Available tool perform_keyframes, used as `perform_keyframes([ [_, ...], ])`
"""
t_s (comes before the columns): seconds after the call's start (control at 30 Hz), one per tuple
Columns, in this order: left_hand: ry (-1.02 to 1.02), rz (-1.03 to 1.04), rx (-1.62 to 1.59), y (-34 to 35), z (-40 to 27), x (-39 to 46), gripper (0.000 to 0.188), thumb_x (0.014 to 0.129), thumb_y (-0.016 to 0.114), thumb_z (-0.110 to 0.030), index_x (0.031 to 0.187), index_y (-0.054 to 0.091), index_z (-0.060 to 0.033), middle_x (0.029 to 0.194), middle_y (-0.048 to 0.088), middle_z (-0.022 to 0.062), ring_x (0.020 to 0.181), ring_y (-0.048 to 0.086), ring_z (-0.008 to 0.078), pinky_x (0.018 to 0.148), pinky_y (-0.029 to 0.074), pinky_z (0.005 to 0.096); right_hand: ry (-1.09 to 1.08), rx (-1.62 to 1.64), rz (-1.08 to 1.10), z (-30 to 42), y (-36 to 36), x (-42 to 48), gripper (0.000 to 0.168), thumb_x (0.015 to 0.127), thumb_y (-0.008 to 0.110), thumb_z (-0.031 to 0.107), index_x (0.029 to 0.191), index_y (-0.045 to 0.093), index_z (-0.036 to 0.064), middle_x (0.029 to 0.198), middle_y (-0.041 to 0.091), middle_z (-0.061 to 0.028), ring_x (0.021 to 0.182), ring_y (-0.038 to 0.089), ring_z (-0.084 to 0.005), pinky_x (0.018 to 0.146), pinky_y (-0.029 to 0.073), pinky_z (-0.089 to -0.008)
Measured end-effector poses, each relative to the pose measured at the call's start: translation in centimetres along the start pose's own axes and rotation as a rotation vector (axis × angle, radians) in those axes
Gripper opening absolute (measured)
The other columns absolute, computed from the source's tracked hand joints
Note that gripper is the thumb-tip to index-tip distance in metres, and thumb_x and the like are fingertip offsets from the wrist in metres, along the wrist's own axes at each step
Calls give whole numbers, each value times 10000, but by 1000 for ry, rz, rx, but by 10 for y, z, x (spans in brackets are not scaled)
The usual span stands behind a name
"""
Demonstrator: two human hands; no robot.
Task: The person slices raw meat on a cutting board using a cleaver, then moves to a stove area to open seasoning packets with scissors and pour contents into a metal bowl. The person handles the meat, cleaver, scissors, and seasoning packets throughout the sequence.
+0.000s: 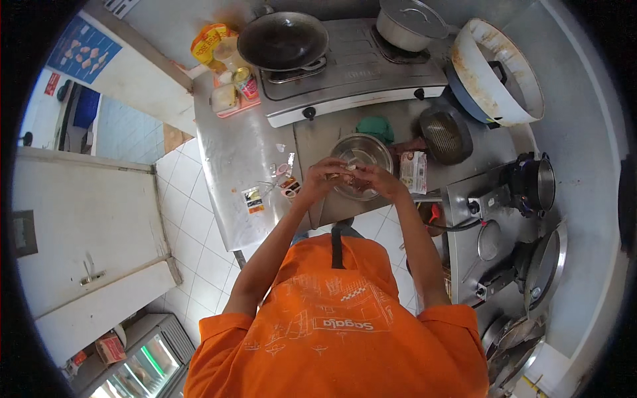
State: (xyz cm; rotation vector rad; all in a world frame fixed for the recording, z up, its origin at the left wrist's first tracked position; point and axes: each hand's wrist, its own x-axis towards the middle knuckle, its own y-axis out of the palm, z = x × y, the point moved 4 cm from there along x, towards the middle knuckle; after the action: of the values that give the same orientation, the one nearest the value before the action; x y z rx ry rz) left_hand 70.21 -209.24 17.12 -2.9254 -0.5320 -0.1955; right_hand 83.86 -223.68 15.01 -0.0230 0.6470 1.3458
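Note:
Both of my hands meet over a round metal bowl [362,141] on the steel counter. My left hand [322,178] has its fingers curled around small pale-brown food pieces [343,175], whose kind I cannot make out. From the right, my right hand [374,180] grips the same pieces with its fingertips. A printed food packet [413,172] lies just right of the bowl, and a green cloth or bag [375,129] sits behind it. To the left are pink-handled scissors [288,192] and opened sachets [253,200].
Behind stands a gas stove [348,74] with a black wok [283,42] and a lidded pot [410,25]. An open can [245,83] and containers are at the back left. A dark ridged pan [444,134] and a large basin [468,84] stand right; a burner holds a pot [542,184].

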Motion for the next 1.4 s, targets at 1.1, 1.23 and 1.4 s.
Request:
perform_keyframes([
  [1.1, -43, 280, 744, 33, 53, 44, 335, 743, 756, -83, 1069, 679, -62, 1007, 699, 184, 911, 678, 381, 788, 547, 441, -539, -1187, -419, -30, -25, 24, 303, 845, 690, 311, 1041, 746, 86, 1062, 705, -107, 968, 658, -327, 867, 474, -444],
  [1.23, 83, 266, 425, 32, 36, 45, 319, 757, 753, -86, 1067, 680, -65, 987, 700, 171, 958, 667, 384, 833, 535, 448, -636, -1334, -571, -36, -22, 19, 275, 858, 677, 345, 1016, 770, 139, 1086, 709, -61, 1009, 651, -275, 922, 414, -475],
  [1.4, 191, 411, 448, 26, 50, 42, 274, 755, 751, -91, 1017, 691, -42, 1011, 702, 158, 966, 666, 379, 843, 531, 457, -528, -1318, -559, -40, -22, 14, 273, 861, 672, 354, 1036, 772, 171, 1131, 705, -48, 1047, 629, -261, 960, 397, -458],
])
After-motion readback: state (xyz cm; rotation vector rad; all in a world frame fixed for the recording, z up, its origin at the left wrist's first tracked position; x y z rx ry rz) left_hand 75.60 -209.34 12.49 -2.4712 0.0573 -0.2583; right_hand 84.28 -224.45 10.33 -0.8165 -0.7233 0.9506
